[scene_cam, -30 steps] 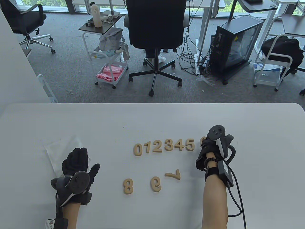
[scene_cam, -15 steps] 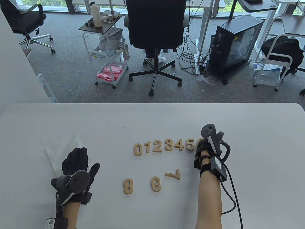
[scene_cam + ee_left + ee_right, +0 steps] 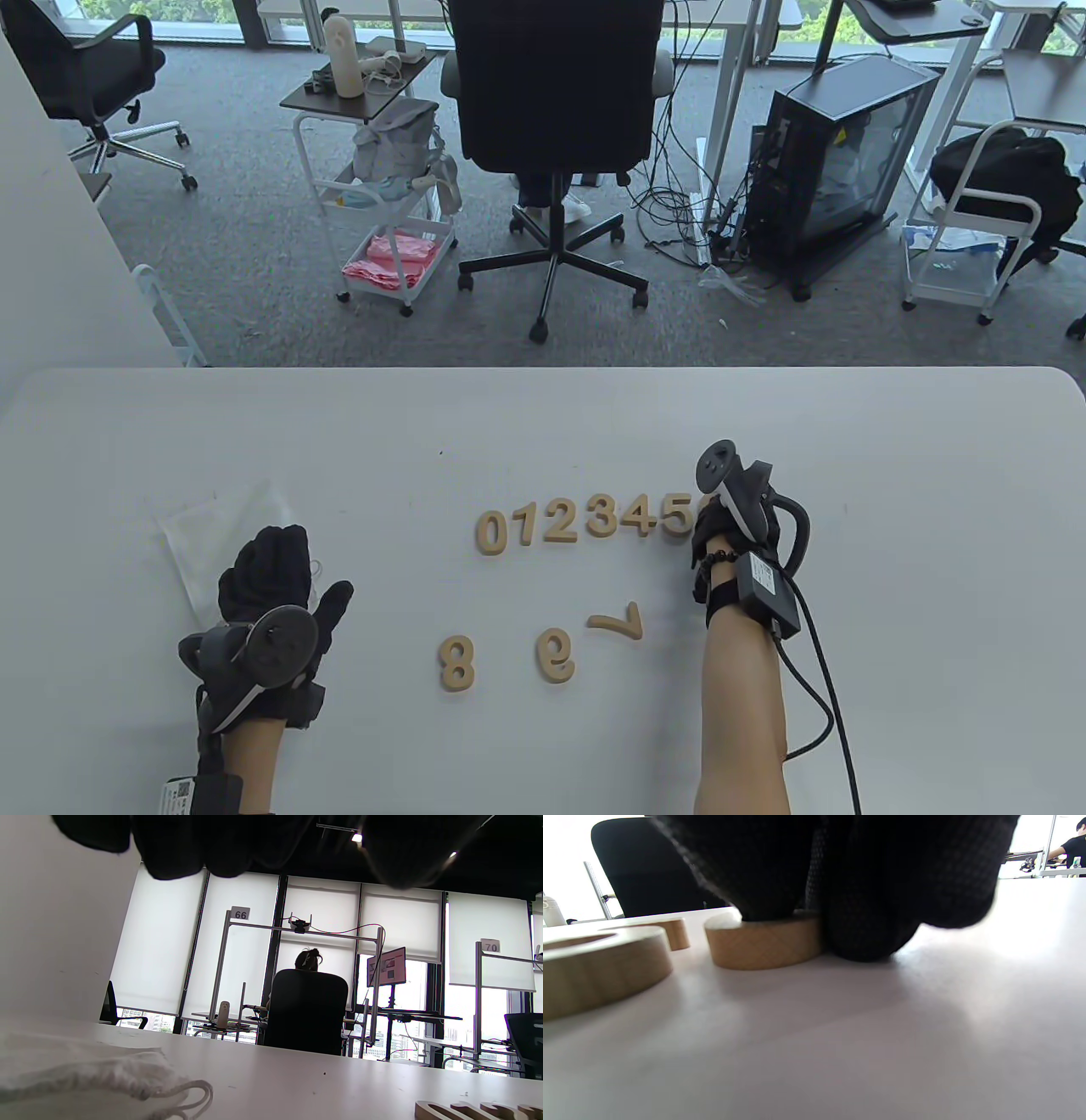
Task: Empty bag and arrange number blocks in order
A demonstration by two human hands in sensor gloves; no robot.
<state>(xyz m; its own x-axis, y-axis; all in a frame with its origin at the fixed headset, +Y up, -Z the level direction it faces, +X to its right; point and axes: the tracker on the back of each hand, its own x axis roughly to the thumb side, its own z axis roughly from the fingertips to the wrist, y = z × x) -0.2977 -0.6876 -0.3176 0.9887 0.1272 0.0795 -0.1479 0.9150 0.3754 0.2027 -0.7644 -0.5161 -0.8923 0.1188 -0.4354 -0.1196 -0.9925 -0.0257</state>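
Observation:
Wooden number blocks 0 to 5 (image 3: 585,519) lie in a row mid-table. My right hand (image 3: 711,526) is at the row's right end, just past the 5 (image 3: 676,515). Its fingers press on another wooden block (image 3: 763,942), which lies flat on the table beside the 5 (image 3: 602,963); the hand hides this block in the table view. Loose blocks 8 (image 3: 456,663), 9 (image 3: 556,654) and 7 (image 3: 619,624) lie nearer me. My left hand (image 3: 267,569) rests flat, thumb out, on the white drawstring bag (image 3: 204,526), also seen in the left wrist view (image 3: 85,1073).
The white table's far edge (image 3: 543,370) runs across the middle of the view. A black office chair (image 3: 556,127) and a rolling cart (image 3: 390,212) stand on the floor beyond it. My right wrist cable (image 3: 827,679) trails over the table.
My right hand has slid left with its block until it sits next to the 5, and it now covers the block in the table view. The left hand has stayed put.

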